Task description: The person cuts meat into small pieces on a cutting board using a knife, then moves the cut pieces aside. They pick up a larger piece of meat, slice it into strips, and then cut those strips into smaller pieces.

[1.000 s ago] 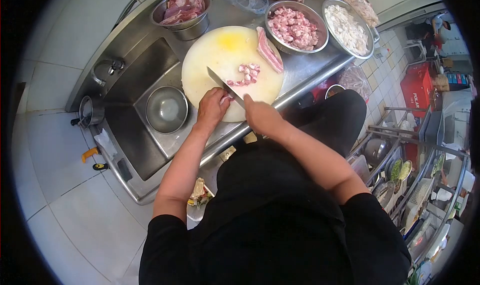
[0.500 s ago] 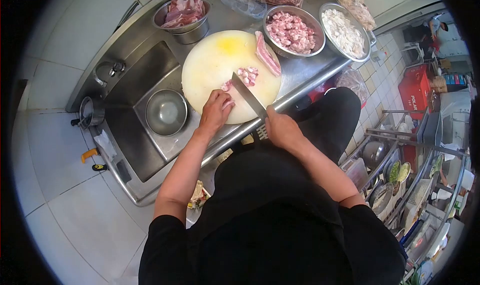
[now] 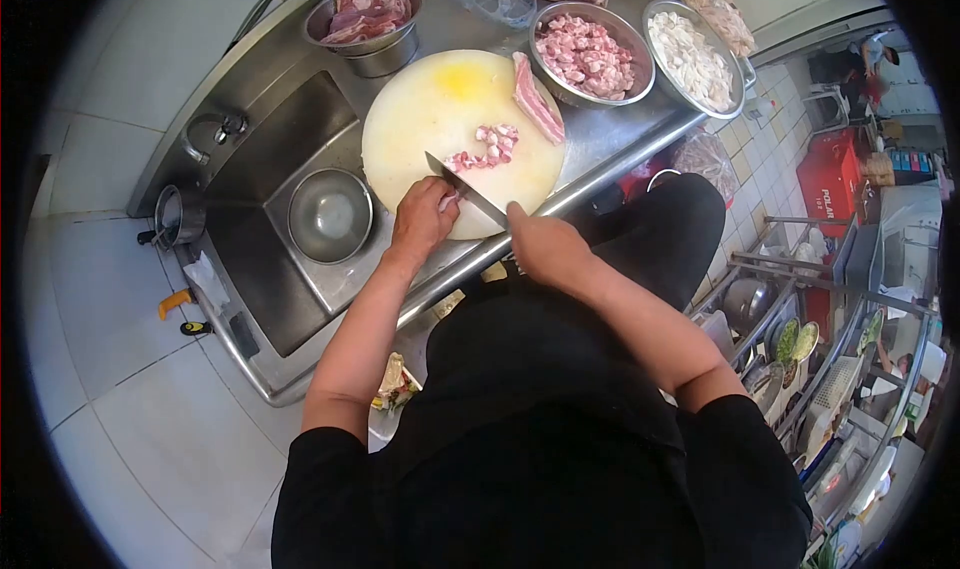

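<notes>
My right hand (image 3: 545,246) is wrapped round the handle of a cleaver (image 3: 466,191), its blade slanting over the round white cutting board (image 3: 400,119). At the blade's tip, my left hand (image 3: 422,214) is closed on a piece of raw meat (image 3: 447,202), mostly covered by the fingers. Just beyond the blade lie small cut meat pieces (image 3: 492,147). A long strip of streaky raw meat (image 3: 537,101) rests along the board's right edge.
Behind the board stand a bowl of meat strips (image 3: 368,17), a bowl of diced meat (image 3: 590,57) and a bowl of white pieces (image 3: 692,64). A sink (image 3: 270,219) with a metal bowl (image 3: 330,216) is left. Shelving (image 3: 800,319) stands right.
The cleaver and my right hand have moved left, bringing the blade against the meat by my left hand. More cut pieces lie in a row beyond the blade.
</notes>
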The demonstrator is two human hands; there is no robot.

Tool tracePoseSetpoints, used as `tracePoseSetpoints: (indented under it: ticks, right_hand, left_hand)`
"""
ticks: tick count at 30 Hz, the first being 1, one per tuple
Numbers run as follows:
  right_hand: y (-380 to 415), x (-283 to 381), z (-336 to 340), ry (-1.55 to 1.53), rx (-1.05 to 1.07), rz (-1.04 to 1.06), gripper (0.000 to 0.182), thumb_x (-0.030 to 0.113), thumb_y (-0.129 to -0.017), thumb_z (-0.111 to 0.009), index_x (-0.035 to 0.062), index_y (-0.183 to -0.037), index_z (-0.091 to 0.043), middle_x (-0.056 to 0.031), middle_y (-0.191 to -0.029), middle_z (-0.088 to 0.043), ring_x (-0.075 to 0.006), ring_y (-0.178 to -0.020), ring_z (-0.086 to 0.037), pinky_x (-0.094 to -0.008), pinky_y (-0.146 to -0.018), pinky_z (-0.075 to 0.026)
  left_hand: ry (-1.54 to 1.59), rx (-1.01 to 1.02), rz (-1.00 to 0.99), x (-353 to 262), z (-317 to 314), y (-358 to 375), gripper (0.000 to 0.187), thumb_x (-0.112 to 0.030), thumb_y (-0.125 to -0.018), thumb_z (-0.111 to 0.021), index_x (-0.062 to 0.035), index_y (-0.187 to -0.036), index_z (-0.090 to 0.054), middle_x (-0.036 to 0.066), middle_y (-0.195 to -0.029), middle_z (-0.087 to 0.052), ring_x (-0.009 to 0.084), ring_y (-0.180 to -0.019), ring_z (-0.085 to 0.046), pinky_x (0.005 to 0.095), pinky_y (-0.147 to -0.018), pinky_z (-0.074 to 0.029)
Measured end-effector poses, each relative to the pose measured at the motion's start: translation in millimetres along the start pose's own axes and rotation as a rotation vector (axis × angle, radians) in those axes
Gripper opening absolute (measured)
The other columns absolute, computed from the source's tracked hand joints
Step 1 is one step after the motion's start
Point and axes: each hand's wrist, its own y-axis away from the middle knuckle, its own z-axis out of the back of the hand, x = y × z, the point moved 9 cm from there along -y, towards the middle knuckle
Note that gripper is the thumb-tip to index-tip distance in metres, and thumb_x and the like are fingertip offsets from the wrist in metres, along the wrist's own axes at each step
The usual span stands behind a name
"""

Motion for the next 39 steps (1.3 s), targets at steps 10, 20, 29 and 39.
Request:
tracePoseSetpoints:
  ticks: [10, 20, 29, 39]
  right_hand:
    - [-14, 6, -14, -0.091, -0.108, 0.067, 0.024, 0.007, -0.094, -0.047, -0.0036, -0.116, -0.048, -0.029, -0.089, -0.07, -0.0445, -0.086, -0.071, -0.0553, -0.077, -0.055]
    - [-3, -41, -4, -0.037, -0.146, -0.075, 0.02, 0.01, -0.096, -0.047, -0.0035, -0.111, -0.047, -0.0291, -0.08, -0.068, -0.0462, -0.08, -0.071, -0.0573, -0.071, -0.054]
    - [16, -14, 12, -0.055, -0.179, -0.017, 0.019, 0.009, -0.095, -0.049, -0.0025, -0.109, -0.047, -0.0264, -0.076, -0.069, -0.0449, -0.074, -0.07, -0.056, -0.069, -0.055]
    - [-5, 8, -6, -0.12, -0.055, 0.009, 0.019, 0.006, -0.094, -0.047, -0.0044, -0.11, -0.047, -0.0295, -0.082, -0.069, -0.0459, -0.08, -0.07, -0.0564, -0.073, -0.054]
  left_hand:
    - [-0.001, -0.123, -0.026, -4, 5, -1, 0.018, -0.008, -0.083, -0.072, -0.0026, -0.1, -0.07, 0.015, -0.101, -0.069, 0.0347, -0.096, -0.068, 0.0412, -0.085, -0.055]
    - [0.194, -0.098, -0.038, -6, -3, 3, 0.015, -0.005, -0.084, -0.075, -0.0013, -0.095, -0.066, 0.014, -0.105, -0.065, 0.0315, -0.099, -0.066, 0.0398, -0.085, -0.054]
    - [-0.063, -0.086, -0.035, -9, 20, -3, 0.029, -0.013, -0.083, -0.078, -0.0024, -0.107, -0.067, 0.014, -0.108, -0.066, 0.0323, -0.098, -0.068, 0.04, -0.085, -0.055]
    - [0.027, 0.057, 0.097, -2, 9, -1, 0.021, -0.011, -0.087, -0.072, -0.0018, -0.106, -0.07, 0.015, -0.106, -0.069, 0.0342, -0.098, -0.069, 0.0409, -0.087, -0.055]
